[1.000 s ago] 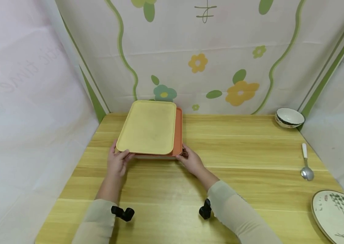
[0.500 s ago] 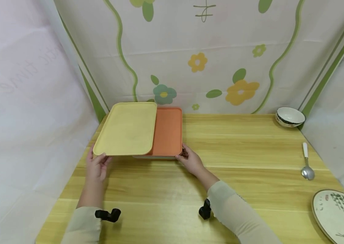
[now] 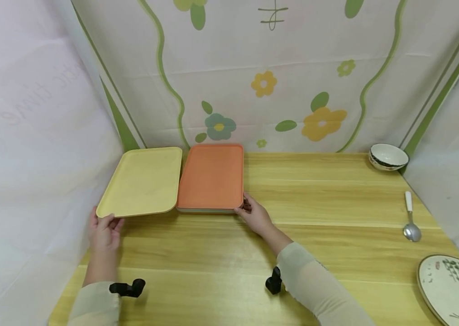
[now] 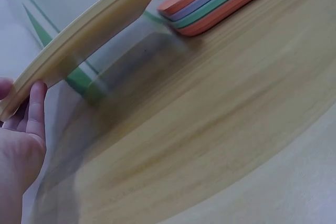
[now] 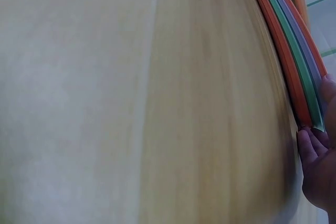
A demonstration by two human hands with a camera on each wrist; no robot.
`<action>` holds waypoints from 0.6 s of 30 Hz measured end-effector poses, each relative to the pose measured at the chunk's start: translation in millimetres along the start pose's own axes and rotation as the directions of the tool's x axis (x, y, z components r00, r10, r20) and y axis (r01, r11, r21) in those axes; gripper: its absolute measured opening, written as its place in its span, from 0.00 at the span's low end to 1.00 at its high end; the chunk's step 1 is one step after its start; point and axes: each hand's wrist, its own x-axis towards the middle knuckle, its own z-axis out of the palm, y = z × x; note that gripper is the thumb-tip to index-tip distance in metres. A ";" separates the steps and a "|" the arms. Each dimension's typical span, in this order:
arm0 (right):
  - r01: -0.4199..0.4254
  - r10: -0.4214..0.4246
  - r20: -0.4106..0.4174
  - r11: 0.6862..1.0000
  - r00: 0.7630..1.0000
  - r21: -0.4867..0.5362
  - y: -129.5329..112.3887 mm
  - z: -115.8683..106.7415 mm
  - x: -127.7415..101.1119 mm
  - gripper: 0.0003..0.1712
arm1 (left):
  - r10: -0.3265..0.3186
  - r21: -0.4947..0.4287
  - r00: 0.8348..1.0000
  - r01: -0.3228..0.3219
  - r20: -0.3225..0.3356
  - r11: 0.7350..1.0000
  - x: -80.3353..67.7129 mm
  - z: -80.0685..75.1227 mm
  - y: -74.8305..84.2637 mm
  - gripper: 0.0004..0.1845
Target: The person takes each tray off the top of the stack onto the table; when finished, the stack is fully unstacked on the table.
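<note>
Yellow tray held off the stack, out past the table's left edge; right hand steadies the stack.

Left hand (image 3: 104, 231) pinches the near left corner of the yellow tray (image 3: 141, 180), thumb on top, fingers (image 4: 35, 113) under the rim; tray is lifted, clear of the wood, long axis running from the near edge toward the back edge. It sits just left of the tray stack (image 3: 212, 177), edges close, touching or not I can't tell. Right hand (image 3: 255, 215) curls fingers against the stack's near right corner; the right wrist view shows orange, green and purple layers there. The stack lies on the table (image 3: 315, 199) by the back edge, left of centre. Left hand is the only one on the yellow tray.
</note>
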 end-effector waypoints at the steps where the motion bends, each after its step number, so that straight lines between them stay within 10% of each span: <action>1: 0.000 0.000 0.000 1.000 1.000 -0.003 0.0 0.0 -0.1 0.44 | 0.001 0.018 1.000 -0.001 -0.013 1.000 0.1 -1.2 1.5 0.43; 11: -0.011 0.011 0.004 1.000 1.000 -0.002 -4.2 -0.8 -3.8 0.44 | 0.008 0.122 0.997 0.002 -0.079 0.993 3.6 -11.6 2.5 0.27; 18: -0.001 0.001 0.003 1.000 1.000 -0.002 -5.5 -1.1 -5.6 0.43 | -0.016 0.176 0.995 0.032 -0.095 0.984 7.5 -18.3 0.5 0.34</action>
